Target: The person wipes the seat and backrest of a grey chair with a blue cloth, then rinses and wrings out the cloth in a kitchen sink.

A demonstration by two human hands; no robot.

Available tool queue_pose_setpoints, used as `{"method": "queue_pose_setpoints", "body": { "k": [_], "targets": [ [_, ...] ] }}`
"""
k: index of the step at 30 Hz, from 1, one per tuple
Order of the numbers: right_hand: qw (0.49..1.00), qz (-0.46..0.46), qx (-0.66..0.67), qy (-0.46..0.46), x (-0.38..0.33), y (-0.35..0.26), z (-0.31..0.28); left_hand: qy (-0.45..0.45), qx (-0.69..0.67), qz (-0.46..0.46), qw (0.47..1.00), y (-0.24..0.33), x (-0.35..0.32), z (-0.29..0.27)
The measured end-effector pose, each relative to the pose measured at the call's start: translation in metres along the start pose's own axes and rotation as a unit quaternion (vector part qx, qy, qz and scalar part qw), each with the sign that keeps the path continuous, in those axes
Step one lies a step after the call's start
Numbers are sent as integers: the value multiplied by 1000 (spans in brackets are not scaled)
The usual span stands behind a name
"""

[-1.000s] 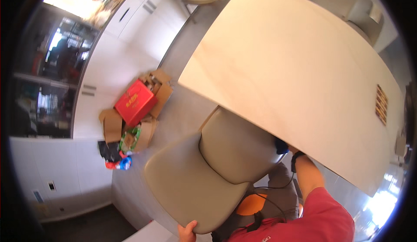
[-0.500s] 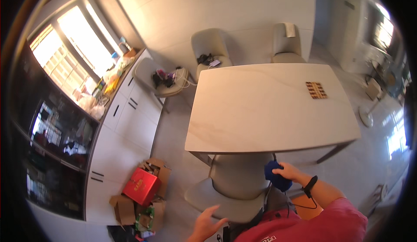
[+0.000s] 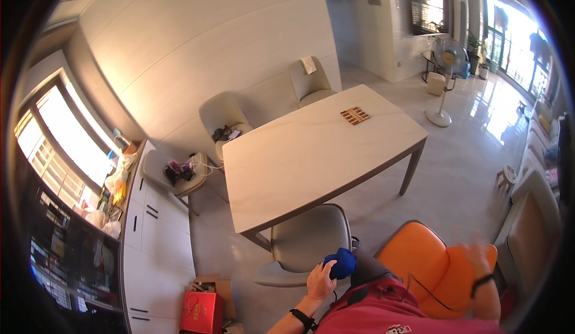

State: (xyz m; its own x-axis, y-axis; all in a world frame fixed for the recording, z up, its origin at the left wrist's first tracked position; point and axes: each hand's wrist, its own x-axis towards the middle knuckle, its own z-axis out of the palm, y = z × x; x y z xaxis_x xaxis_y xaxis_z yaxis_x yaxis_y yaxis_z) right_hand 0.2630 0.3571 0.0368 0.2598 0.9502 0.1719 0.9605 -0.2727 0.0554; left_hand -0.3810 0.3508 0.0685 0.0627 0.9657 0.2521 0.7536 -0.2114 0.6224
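Note:
A dark blue, soft-looking bundle [image 3: 341, 263] is in my left hand [image 3: 321, 283], whose fingers are closed on its left side. Its exact kind does not show. The bundle is held over the front edge of a grey chair [image 3: 311, 238], close to my lap. My right hand [image 3: 476, 255] is smeared by motion in front of the orange chair's [image 3: 413, 244] right part, so its fingers cannot be read. A thin dark cord [image 3: 428, 292] runs across the orange chair beside my red shirt.
A pale table [image 3: 311, 154] stands ahead with a brown checkered mat [image 3: 355, 115] on it. Chairs holding dark items line its far left. A red box [image 3: 202, 312] sits among cartons by the white cabinets [image 3: 159, 238]. A standing fan [image 3: 442, 94] is far right.
The blue bundle has passed from my right hand to my left. My right hand has swung out to the right. The view has turned right, bringing the orange chair and the fan into sight.

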Motion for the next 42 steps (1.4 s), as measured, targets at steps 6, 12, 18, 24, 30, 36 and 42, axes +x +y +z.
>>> {"method": "queue_pose_setpoints", "body": {
  "k": [6, 12, 18, 24, 30, 36, 42],
  "targets": [
    [794, 580, 87, -161, -218, 83, -85, -38, 71, -18, 997, -2, -2, -6],
    [497, 480, 712, -125, -208, -39, -40, 0, 108, -5, 994, -32, -20, -17],
    [674, 505, 537, 48, -212, 63, 48, -24, 59, 18, 998, -12, -7, -4],
    [712, 520, 472, -8, -119, 80, 50, -7, 71, 46, 996, -19, -2, -8],
    [724, 484, 489, -43, -49, 41, 59, 12, 93, 70, 993, -26, -10, -12],
    [763, 477, 433, -48, 26, 5, 62, 13, 74, 44, 996, -20, -13, -12],
    [738, 498, 451, -56, 96, -67, 63, 29, 85, 2, 996, -12, -7, -27]
  ]
}}
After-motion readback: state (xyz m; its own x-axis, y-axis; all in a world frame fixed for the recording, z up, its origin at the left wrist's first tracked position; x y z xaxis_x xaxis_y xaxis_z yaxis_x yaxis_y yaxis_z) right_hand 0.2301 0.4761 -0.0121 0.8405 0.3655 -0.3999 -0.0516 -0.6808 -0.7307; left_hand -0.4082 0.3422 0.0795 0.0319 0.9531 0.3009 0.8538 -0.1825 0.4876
